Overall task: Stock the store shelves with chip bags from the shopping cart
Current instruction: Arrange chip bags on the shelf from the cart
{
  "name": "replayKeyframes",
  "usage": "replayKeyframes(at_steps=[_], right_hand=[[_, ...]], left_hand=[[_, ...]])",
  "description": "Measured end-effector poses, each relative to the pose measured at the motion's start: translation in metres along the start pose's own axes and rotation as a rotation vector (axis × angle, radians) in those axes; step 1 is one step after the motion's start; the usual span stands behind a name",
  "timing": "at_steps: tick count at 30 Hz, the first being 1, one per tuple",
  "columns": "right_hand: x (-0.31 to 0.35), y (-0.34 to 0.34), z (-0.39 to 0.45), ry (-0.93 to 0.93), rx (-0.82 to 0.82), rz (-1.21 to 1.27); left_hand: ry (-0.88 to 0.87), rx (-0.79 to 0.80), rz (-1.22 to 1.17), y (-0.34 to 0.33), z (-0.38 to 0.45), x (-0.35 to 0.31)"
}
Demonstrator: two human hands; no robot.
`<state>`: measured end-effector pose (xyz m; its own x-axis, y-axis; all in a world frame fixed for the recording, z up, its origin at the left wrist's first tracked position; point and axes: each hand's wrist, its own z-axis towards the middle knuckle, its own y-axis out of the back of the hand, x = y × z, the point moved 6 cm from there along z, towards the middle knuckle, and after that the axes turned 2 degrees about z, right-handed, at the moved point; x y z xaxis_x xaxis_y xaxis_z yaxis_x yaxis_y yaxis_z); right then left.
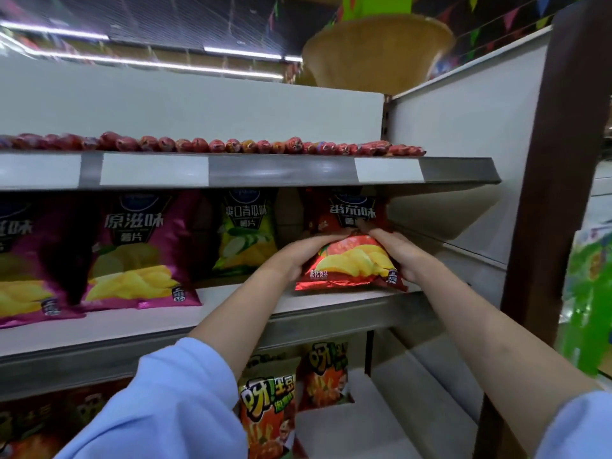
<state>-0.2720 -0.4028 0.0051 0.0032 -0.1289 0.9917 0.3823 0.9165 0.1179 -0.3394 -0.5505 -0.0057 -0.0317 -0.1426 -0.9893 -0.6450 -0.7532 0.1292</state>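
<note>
A red tomato-flavour chip bag (351,263) stands on the middle shelf (347,314) near its right end. My left hand (299,256) grips its left edge and my right hand (399,253) grips its right edge, fingers curled over the top. Directly behind it stands another red chip bag (351,210). To the left on the same shelf are a green cucumber-flavour bag (246,230) and purple original-flavour bags (139,246). The shopping cart is out of view.
The upper shelf (281,172) carries a row of red sausages (215,145) just above my hands. On the lower shelf stand orange snack bags (268,405). A brown post (556,193) and a white side panel close off the right end.
</note>
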Motion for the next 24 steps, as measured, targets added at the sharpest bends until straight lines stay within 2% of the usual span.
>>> replayKeyframes(at_steps=[3,6,8,13,19,24], right_hand=[[-0.001,0.003,0.015,-0.005,-0.021,0.060],[-0.003,0.011,0.035,0.115,-0.024,0.103],[-0.003,0.011,0.037,0.191,0.000,0.127],[-0.005,0.011,0.042,0.218,0.033,0.159],[-0.008,0.010,0.044,0.226,0.008,0.033],[-0.006,0.015,0.042,0.273,-0.018,0.074]], left_hand=[[0.008,-0.159,0.020,0.008,0.030,0.005],[0.013,-0.243,0.004,0.008,0.042,0.007],[-0.005,-0.203,0.041,0.000,0.038,0.003],[-0.041,-0.211,0.144,-0.003,0.041,0.005],[-0.140,-0.314,0.125,0.008,0.047,0.004],[-0.307,-0.374,0.163,0.007,0.037,-0.011]])
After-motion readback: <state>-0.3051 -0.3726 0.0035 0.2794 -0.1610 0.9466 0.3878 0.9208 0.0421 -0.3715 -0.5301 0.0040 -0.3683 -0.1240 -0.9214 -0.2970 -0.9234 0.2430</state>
